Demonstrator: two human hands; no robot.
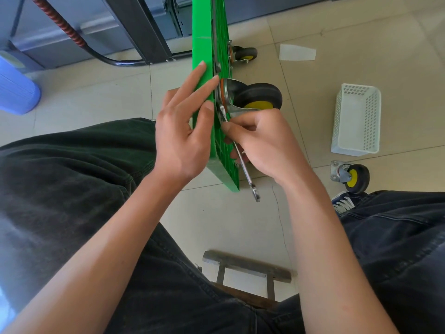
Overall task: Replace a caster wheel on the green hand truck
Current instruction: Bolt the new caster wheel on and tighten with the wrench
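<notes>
- The right hand [262, 143] grips a slim metal wrench [243, 162], fingers curled round its shaft; the upper end of the wrench sits at the base plate of the mounted wheel, the lower end sticks out below the hand
- The left hand [183, 131] is released, fingers straight and spread, their tips pressing flat on the smooth face of the green hand truck [204, 34], with the thumb at the edge just beside the wrench head
- The hand truck stands on its edge on the tiled floor [337, 25], between the person's knees, ribbed underside facing right
- A caster wheel [258, 96], black tyre with a yellow hub in a shiny metal fork, is fixed to the underside just above the right hand
- A second wheel [244, 54] of the same kind is mounted farther up the deck
- A loose caster [352, 177] lies on the floor to the right, well apart from the truck, near a shoe [343, 202]
- A white perforated basket [356, 119] stands just beyond the loose caster
- A scrap of white paper [297, 52] lies farther back
- A low wooden stool [245, 266] shows between the legs in dark jeans
</notes>
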